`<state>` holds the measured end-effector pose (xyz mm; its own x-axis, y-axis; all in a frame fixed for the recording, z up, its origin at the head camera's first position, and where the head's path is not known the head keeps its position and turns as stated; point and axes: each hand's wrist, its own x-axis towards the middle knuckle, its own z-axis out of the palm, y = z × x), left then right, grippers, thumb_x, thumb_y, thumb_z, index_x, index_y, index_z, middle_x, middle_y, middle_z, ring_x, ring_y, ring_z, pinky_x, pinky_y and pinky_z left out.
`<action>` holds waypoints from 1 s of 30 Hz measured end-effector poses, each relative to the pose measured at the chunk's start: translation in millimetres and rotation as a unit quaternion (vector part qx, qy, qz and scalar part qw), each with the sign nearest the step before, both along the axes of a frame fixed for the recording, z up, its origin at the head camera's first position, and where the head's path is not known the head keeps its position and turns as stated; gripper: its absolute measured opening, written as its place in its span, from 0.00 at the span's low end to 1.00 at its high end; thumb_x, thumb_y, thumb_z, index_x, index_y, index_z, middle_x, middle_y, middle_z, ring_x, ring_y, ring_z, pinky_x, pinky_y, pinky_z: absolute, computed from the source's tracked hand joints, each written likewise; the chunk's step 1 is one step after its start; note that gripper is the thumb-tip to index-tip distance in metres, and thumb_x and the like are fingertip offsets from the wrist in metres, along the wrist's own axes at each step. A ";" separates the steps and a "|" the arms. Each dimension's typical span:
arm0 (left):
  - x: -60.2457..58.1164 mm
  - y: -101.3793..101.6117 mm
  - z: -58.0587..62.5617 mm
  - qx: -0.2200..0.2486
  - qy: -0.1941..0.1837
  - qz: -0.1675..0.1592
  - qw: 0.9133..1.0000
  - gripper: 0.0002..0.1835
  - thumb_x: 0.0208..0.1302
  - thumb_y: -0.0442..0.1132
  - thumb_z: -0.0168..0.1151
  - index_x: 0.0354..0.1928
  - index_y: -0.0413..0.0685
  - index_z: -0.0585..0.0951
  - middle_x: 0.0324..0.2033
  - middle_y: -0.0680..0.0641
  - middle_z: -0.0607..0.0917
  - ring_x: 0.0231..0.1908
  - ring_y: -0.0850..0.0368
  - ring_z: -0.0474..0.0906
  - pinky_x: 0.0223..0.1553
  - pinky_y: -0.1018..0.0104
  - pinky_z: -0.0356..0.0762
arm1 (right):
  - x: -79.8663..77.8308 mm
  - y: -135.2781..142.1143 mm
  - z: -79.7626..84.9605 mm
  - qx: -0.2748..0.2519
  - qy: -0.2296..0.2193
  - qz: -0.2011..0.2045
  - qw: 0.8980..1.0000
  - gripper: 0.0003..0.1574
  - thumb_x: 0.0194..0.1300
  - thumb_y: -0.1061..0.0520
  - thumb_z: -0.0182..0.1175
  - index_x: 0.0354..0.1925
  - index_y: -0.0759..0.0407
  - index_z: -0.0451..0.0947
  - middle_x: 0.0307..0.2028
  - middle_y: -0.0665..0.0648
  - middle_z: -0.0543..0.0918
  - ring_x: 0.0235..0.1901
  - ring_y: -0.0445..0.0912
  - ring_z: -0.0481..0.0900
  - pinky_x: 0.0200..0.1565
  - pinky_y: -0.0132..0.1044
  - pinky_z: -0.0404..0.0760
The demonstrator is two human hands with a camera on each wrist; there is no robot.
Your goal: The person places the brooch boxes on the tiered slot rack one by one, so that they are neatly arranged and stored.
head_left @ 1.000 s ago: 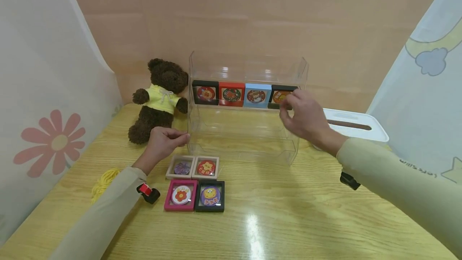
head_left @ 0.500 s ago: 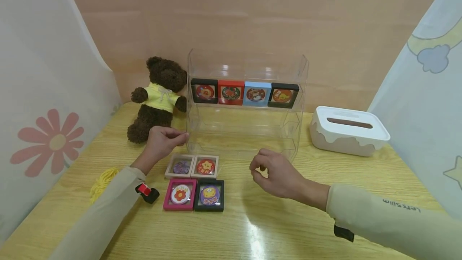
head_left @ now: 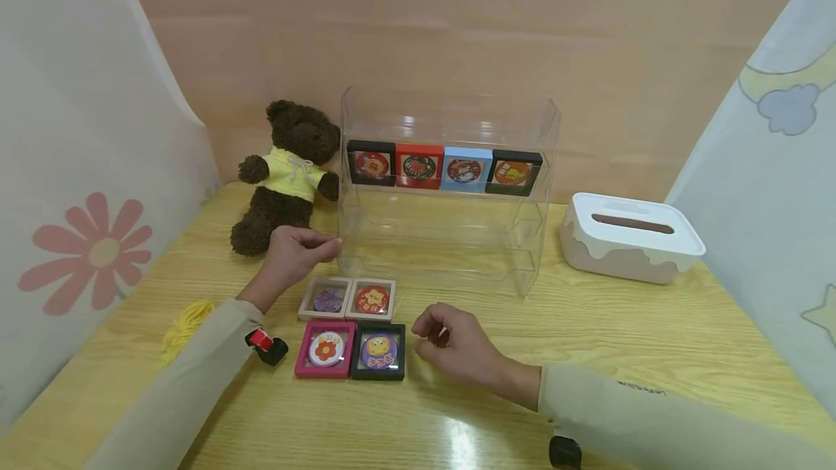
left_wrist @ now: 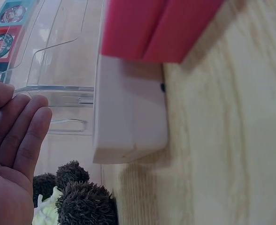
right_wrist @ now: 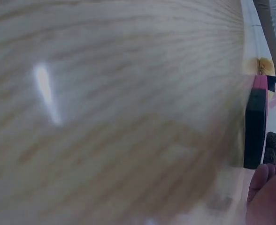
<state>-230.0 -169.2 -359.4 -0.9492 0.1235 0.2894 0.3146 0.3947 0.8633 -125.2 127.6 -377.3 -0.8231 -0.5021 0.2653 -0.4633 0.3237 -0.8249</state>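
My left hand (head_left: pixel 292 260) pinches the lower left edge of a clear acrylic display rack (head_left: pixel 444 238). In the left wrist view, the fingers (left_wrist: pixel 20 136) meet the rack's edge. My right hand (head_left: pixel 460 343), empty with loosely bent fingers, hovers just right of a black framed badge box (head_left: pixel 379 352) with a purple badge. Beside that box lies a pink box (head_left: pixel 325 350) with a flower badge. Behind them are two pale boxes, one holding a purple badge (head_left: pixel 328 300), the other a red star badge (head_left: pixel 372 299). Several boxes, including a blue one (head_left: pixel 466 170), stand on an upper shelf.
A brown teddy bear (head_left: pixel 290 176) in a yellow top leans at the rack's left. A white tissue box (head_left: pixel 630 238) stands to the right. Yellow yarn (head_left: pixel 186 328) lies by the left forearm. Fabric walls enclose the wooden table (head_left: pixel 653 332).
My right hand has left the rightmost black box on the shelf and come down and leftward to the boxes on the table. The left hand has stayed at the rack's edge.
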 end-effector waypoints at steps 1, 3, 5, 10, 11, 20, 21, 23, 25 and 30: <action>-0.1 0.2 -0.3 0.002 -0.002 -0.001 1.000 0.14 0.59 0.44 0.69 0.36 0.38 0.87 0.26 0.45 0.87 0.27 0.56 0.84 0.31 0.65 0.82 | 0.7 -2.1 -1.8 -0.005 -0.012 0.001 1.000 0.06 0.56 0.69 0.61 0.35 0.63 0.77 0.32 0.55 0.79 0.31 0.43 0.74 0.31 0.34 0.78; -0.6 0.4 -0.9 0.005 -0.003 0.000 1.000 0.14 0.59 0.43 0.69 0.36 0.37 0.87 0.26 0.44 0.86 0.27 0.56 0.84 0.31 0.66 0.81 | 1.8 -5.6 -5.2 -0.013 -0.033 0.003 0.999 0.08 0.56 0.69 0.60 0.37 0.64 0.76 0.33 0.58 0.78 0.31 0.44 0.74 0.31 0.33 0.78; -0.8 0.8 -1.1 0.004 0.000 0.000 1.000 0.14 0.59 0.43 0.68 0.36 0.37 0.87 0.27 0.44 0.86 0.27 0.56 0.84 0.31 0.66 0.81 | 2.4 -7.8 -8.1 -0.019 -0.048 0.006 0.999 0.11 0.56 0.69 0.61 0.39 0.65 0.75 0.33 0.59 0.77 0.31 0.44 0.74 0.31 0.33 0.77; -1.0 1.5 -0.3 0.007 0.002 -0.005 1.000 0.14 0.59 0.43 0.68 0.37 0.37 0.87 0.27 0.43 0.86 0.27 0.56 0.84 0.31 0.66 0.81 | 1.3 -10.4 -11.4 -0.011 -0.072 0.013 0.997 0.22 0.54 0.65 0.68 0.46 0.66 0.72 0.35 0.59 0.75 0.30 0.45 0.74 0.32 0.32 0.77; -0.9 1.5 -0.1 0.008 0.001 -0.005 1.000 0.14 0.59 0.43 0.68 0.36 0.37 0.87 0.27 0.43 0.86 0.27 0.56 0.84 0.31 0.66 0.81 | 0.6 -10.6 -11.9 -0.004 -0.072 0.013 0.997 0.25 0.54 0.63 0.69 0.48 0.66 0.71 0.35 0.59 0.75 0.31 0.45 0.74 0.32 0.33 0.77; -2.5 0.4 -1.4 0.005 0.005 -0.001 1.000 0.14 0.59 0.43 0.68 0.36 0.37 0.87 0.26 0.44 0.86 0.26 0.57 0.84 0.31 0.66 0.81 | -3.4 -12.8 -11.6 0.044 -0.069 0.022 0.996 0.44 0.52 0.55 0.73 0.61 0.70 0.66 0.45 0.58 0.74 0.35 0.46 0.75 0.35 0.35 0.78; -2.6 0.3 -1.2 0.006 0.005 -0.001 1.000 0.14 0.59 0.42 0.69 0.36 0.36 0.87 0.26 0.44 0.86 0.26 0.56 0.84 0.31 0.65 0.82 | -3.6 -13.2 -11.3 0.050 -0.069 0.023 0.996 0.44 0.52 0.54 0.73 0.62 0.70 0.66 0.46 0.58 0.74 0.35 0.46 0.75 0.34 0.34 0.78; -2.5 0.4 -0.5 0.006 0.005 -0.001 1.000 0.14 0.59 0.43 0.69 0.36 0.36 0.87 0.26 0.43 0.86 0.27 0.56 0.84 0.31 0.64 0.82 | -4.0 -13.8 -10.7 0.064 -0.063 0.026 0.996 0.45 0.52 0.53 0.73 0.62 0.70 0.67 0.45 0.56 0.74 0.35 0.45 0.76 0.34 0.34 0.78; -2.2 0.9 0.1 0.006 0.002 -0.003 1.000 0.14 0.59 0.43 0.68 0.37 0.36 0.87 0.27 0.43 0.86 0.27 0.54 0.84 0.32 0.62 0.82 | -4.8 -13.5 -10.1 0.078 -0.055 0.029 0.995 0.44 0.52 0.52 0.73 0.60 0.71 0.68 0.43 0.55 0.74 0.34 0.45 0.76 0.33 0.33 0.78; 0.0 2.6 1.0 0.009 -0.006 -0.005 1.000 0.14 0.59 0.43 0.68 0.37 0.37 0.87 0.28 0.41 0.86 0.28 0.51 0.84 0.33 0.62 0.82 | -5.4 -10.6 -8.6 0.098 -0.052 0.034 0.993 0.41 0.50 0.51 0.74 0.57 0.69 0.71 0.41 0.54 0.73 0.35 0.44 0.75 0.34 0.33 0.78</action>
<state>-230.0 -166.6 -358.4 -0.9511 0.1279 0.2813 0.3089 0.3751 0.8740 -130.6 116.9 -385.8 -0.8028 -0.5918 0.0728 -0.4059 0.4530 -0.7937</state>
